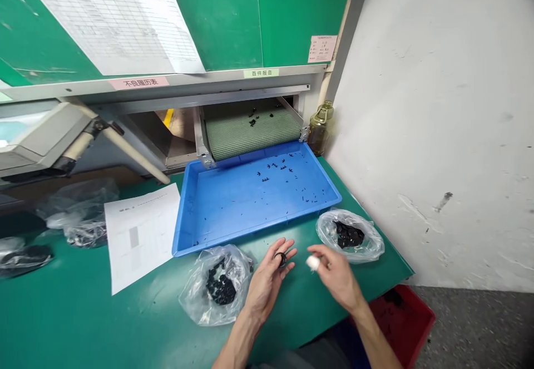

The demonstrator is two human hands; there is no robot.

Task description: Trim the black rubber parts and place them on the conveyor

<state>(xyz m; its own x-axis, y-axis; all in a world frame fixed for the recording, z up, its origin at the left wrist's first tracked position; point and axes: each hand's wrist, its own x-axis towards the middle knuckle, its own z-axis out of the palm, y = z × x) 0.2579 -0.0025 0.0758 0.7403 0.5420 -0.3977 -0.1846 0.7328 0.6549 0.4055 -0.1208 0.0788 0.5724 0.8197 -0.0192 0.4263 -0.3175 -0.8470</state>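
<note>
A black ring (281, 260) lies in the palm-up left hand (264, 283), against fingers parted and loosely curled, not visibly pinching it. From the right hand (339, 280) it sits directly to the left across a gap; being round, it shows no long axis. The right fingers are bent nearly together at a blurred white patch (312, 263), whether a covering or something held, one cannot tell.
</note>
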